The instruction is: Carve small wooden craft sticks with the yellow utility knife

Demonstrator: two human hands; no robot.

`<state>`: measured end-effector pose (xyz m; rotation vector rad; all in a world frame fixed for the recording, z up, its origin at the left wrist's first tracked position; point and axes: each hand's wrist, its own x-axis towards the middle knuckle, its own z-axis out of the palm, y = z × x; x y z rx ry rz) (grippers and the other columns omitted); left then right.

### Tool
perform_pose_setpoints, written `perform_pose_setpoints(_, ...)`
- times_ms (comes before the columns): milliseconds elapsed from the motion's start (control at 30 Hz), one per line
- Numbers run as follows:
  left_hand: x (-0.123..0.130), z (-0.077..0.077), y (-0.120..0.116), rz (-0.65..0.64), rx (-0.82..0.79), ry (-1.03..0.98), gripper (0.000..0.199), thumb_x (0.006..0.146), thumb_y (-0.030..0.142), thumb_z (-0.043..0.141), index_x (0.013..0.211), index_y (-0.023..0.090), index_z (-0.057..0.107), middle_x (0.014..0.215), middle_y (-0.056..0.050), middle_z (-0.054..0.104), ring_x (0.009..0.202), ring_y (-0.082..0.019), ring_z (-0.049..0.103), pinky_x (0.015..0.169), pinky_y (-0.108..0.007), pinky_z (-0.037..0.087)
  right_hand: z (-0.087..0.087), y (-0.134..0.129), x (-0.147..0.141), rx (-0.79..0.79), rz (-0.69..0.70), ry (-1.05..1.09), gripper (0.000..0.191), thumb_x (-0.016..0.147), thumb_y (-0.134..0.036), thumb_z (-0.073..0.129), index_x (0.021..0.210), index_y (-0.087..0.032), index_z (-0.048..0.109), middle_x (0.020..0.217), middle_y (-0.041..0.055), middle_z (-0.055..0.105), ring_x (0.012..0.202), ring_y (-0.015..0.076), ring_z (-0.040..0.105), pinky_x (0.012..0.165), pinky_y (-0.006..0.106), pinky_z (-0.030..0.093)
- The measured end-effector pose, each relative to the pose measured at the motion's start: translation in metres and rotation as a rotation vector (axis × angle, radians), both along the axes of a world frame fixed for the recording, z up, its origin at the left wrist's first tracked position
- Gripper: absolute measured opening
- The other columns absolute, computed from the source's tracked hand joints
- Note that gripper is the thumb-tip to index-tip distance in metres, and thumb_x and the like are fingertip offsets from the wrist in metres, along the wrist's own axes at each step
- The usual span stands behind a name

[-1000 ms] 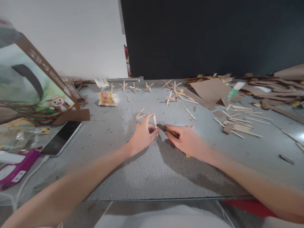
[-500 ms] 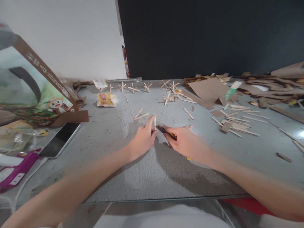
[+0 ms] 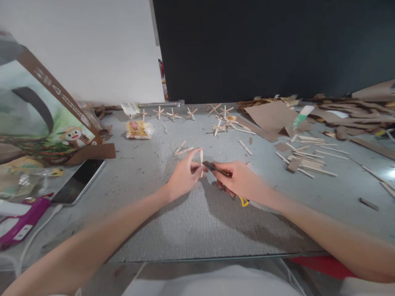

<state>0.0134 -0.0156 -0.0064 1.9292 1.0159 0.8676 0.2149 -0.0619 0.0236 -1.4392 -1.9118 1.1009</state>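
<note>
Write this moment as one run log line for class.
left grip: holding wooden stick upright; right grip: holding dark cutter, tip by stick, contact unclear; far side: crossed sticks; right side: stick pile; left side: phone

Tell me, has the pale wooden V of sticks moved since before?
No: the pale wooden V of sticks hasn't shifted either way against the black-screened rectangular phone.

Over the table (image 3: 173, 234), mid-frame, the left hand (image 3: 184, 173) has a stick (image 3: 201, 158) between its fingers; just right of it, the right hand (image 3: 239, 177) holds a knife (image 3: 210, 166). Behind them, at upper middle, lie crosses (image 3: 159, 112). A box (image 3: 58, 107) stands upper left, a phone (image 3: 78, 181) before it. Right of the hands, a pile (image 3: 313, 165) lies before cardboard (image 3: 267, 117).
</note>
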Motion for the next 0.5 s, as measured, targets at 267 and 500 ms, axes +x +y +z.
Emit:
perform_pose_setpoints(267,-0.0005,-0.0032,0.009,-0.082,-0.175,-0.227,0.069,0.09,0.042,0.069,0.146,0.013,0.041,0.069,-0.002,0.071,0.066,-0.019,0.071,0.065,-0.028,0.052,-0.0002,0.0044,0.007,-0.145,0.012,0.181,0.023,0.099,-0.037,0.058,0.107,-0.02,0.073,0.065,-0.0029,0.062,0.038,0.008,0.05,0.037,0.021,0.041)
perform_pose_setpoints(500,-0.0009,-0.0037,0.0113,-0.117,-0.21,-0.296,0.08,0.086,0.053,0.077,0.144,0.009,0.043,0.073,-0.006,0.072,0.062,-0.021,0.071,0.062,-0.029,0.052,0.004,0.0088,0.0098,-0.267,-0.002,0.297,0.025,0.094,-0.033,0.063,0.109,-0.018,0.077,0.062,-0.0033,0.062,0.036,0.0073,0.047,0.04,0.024,0.044)
